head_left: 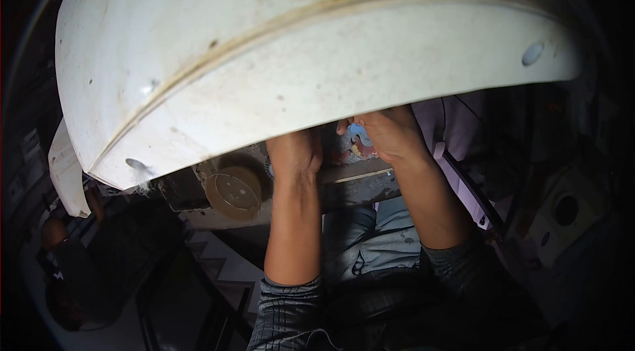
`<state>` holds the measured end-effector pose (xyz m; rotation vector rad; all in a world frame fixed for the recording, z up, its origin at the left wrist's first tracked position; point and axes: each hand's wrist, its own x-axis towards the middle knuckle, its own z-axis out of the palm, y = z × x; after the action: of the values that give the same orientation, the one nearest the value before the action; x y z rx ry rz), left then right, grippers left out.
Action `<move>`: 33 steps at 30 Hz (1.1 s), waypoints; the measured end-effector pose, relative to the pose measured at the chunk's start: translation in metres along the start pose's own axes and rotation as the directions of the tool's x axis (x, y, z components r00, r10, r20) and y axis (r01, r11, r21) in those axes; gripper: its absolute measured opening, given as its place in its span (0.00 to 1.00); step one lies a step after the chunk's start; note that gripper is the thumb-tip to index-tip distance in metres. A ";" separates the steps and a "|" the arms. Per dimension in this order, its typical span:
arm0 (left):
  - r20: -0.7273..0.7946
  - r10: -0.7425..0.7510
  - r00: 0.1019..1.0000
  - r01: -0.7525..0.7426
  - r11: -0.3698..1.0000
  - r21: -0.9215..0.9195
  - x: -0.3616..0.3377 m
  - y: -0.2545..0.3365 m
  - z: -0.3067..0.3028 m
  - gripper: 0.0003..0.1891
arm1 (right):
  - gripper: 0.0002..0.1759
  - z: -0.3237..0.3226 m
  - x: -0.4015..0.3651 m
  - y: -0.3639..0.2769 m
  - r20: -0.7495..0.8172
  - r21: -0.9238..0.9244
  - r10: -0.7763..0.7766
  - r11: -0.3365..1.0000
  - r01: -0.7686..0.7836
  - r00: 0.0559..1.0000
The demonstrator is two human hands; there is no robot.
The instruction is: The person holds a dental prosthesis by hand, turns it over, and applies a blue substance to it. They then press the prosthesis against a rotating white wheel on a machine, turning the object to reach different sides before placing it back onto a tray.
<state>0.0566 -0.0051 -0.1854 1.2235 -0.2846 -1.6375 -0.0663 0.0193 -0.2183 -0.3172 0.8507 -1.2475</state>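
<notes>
A large white curved hood fills the upper view and hides the tips of both my hands. My left hand reaches under its lower edge, over the worn bench; its fingers are hidden. My right hand is beside it to the right, with bent fingers partly showing below the hood. Whatever they hold, if anything, is out of sight. A small light-blue patch shows just under the right hand, on a red and grey speckled surface. Left of my left hand is a round brown disc-like piece on the bench.
The hood's lower edge hangs low over the hands. A pale strip hangs at its left end. Another person's arm shows in the dark at left. To the right stand a pale upright frame and a light box with a dark round opening.
</notes>
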 end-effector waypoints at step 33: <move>-0.099 0.383 0.918 -0.352 0.905 0.241 0.001 -0.055 -0.025 0.05 | 0.09 0.010 0.001 -0.008 -0.165 -0.005 -0.019 1.000 0.018 0.986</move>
<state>0.0450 0.0274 -0.2350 1.3511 -0.5821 -1.2061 -0.0651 0.0135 -0.2068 -0.2272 0.9931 -1.3026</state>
